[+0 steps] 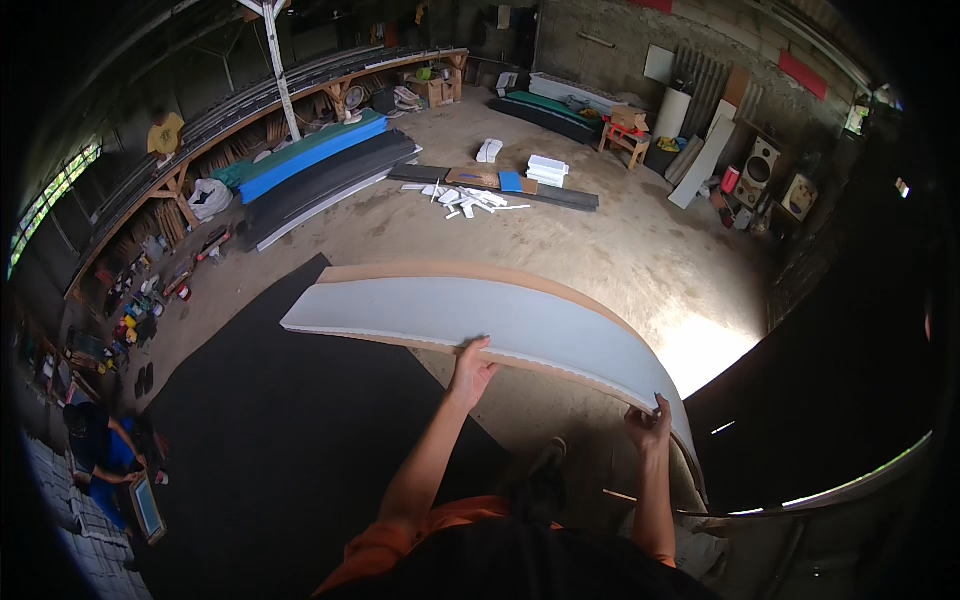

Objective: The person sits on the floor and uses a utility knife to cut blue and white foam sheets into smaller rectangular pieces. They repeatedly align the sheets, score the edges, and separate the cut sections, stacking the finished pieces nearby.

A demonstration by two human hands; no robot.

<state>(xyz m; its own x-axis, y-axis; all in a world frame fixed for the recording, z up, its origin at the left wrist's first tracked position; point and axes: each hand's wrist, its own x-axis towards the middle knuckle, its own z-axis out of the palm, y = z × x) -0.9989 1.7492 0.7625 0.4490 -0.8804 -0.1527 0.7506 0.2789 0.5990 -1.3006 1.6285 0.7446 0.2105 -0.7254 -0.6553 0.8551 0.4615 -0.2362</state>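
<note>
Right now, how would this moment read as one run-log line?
left hand: holds long pale panel, near edge | right hand: holds same edge, toward panel's right end | floor ahead: loose white strips

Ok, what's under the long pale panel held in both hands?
Brown material edges the pale panel on its near and far sides; lower down lie black sheeting and concrete floor. Its underside and the floor it blocks are hidden.
</note>
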